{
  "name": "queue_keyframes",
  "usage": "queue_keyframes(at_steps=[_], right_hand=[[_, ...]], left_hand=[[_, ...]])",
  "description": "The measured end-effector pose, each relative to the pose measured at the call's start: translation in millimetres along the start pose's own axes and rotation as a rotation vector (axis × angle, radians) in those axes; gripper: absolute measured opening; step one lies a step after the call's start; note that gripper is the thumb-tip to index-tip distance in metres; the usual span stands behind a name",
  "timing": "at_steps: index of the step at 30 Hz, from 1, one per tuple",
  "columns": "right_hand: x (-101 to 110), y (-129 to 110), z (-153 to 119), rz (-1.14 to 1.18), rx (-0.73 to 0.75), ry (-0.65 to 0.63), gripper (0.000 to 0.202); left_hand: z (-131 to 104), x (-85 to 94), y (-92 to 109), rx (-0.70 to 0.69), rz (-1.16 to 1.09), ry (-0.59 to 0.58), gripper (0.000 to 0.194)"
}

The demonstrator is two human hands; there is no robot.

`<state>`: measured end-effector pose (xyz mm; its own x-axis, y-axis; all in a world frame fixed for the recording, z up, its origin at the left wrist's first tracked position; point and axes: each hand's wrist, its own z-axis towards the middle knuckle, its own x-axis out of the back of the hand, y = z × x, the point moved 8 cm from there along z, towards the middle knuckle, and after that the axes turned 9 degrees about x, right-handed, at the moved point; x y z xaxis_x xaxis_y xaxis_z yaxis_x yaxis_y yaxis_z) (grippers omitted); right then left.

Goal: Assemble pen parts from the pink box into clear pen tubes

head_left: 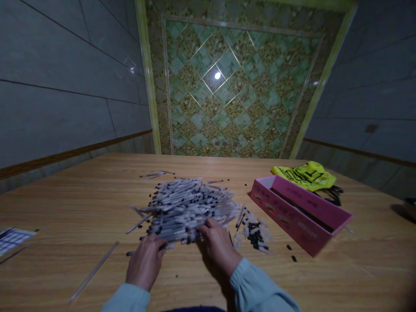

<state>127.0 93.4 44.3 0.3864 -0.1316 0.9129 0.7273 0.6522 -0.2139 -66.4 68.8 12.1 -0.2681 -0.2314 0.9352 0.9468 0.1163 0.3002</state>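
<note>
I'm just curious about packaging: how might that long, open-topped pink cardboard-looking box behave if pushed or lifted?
The pink box looks fairly stiff: its flat walls stand straight. Its thin edges suggest it may be light. Long and low on the brown wood-grained table, it would probably slide rather than tip.

Left hand [145, 260], right hand [219, 242]: finger contact with the sticks [185, 199] blurred. Pink box [290, 220], toward the worktop's [370, 255] right edge: lettering illegible. Gridded sheet [14, 241], left side: cropped by the picture. Black pieces [255, 236]: possibly caps; too small to confirm.
</note>
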Motion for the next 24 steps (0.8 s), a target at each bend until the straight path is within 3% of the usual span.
queue_keyframes(at_steps=[4, 7, 12, 15, 17, 20, 24], right_hand=[[-9.0, 8.0, 4.8, -0.06, -0.068, 0.002, 0.032], [-4.0, 9.4, 5.3, -0.024, -0.042, 0.07, 0.026], [36.7, -5.0, -4.9, 0.285, 0.084, 0.366, 0.018], [54.9, -4.1, -18.9, 0.593, -0.007, 0.535, 0.012], [50.1, 4.9, -29.4, 0.822, -0.186, 0.592, 0.012], [24.0, 16.2, -43.3, 1.248, -0.432, 0.656, 0.027], [-13.4, 14.4, -51.9, 1.704, -0.616, 0.684, 0.039]], left_hand=[[0.2, -1.4, 0.6, 0.005, -0.026, -0.002, 0.025], [0.0, -1.1, 2.7, 0.014, -0.065, -0.001, 0.025], [-5.2, 11.7, 25.0, -0.075, -0.293, 0.037, 0.02], [-11.0, 20.6, 40.1, -0.148, -0.505, 0.046, 0.025], [-13.3, 22.2, 41.5, -0.134, -0.603, 0.045, 0.028], [-12.4, 15.0, 30.1, 0.009, -0.719, 0.023, 0.036], [-12.1, -7.5, 29.6, 0.167, -1.012, -0.143, 0.035]])
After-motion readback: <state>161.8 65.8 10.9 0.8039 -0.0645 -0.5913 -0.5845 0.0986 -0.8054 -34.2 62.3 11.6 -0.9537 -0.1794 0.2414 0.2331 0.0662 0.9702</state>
